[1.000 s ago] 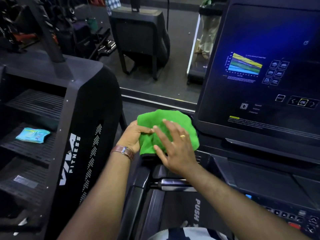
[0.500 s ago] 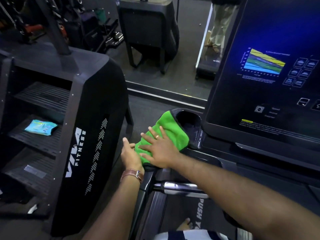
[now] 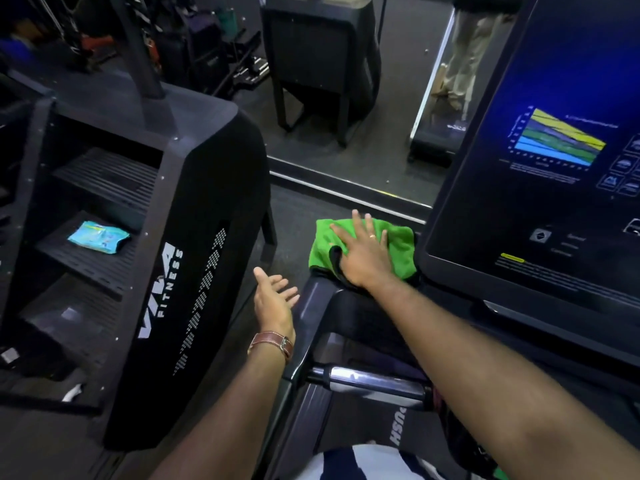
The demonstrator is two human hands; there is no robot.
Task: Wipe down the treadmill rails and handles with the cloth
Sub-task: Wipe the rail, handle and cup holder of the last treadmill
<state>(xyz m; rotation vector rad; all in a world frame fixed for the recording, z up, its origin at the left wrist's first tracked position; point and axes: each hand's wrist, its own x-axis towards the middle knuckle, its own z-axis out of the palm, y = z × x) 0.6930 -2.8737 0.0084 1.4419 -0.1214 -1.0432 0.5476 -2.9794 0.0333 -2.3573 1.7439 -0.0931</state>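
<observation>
1. The right hand (image 3: 363,252) lies flat with fingers (image 3: 356,221) spread wide, pressing the cloth (image 3: 398,247) onto the treadmill's front left corner.
2. The cloth spreads under the palm, reaching toward 12 and 3 o'clock, its edge touching the console (image 3: 519,202).
3. The left hand (image 3: 273,296) hovers relaxed and holds nothing, at 8 o'clock from the cloth, just beside the rail (image 3: 311,341).
4. The rail's long axis runs from the cloth toward 6 o'clock; the chrome handle (image 3: 374,379) crosses it lower down.
5. The right hand is nearer, so the wipe likely draws back along that axis.
</observation>
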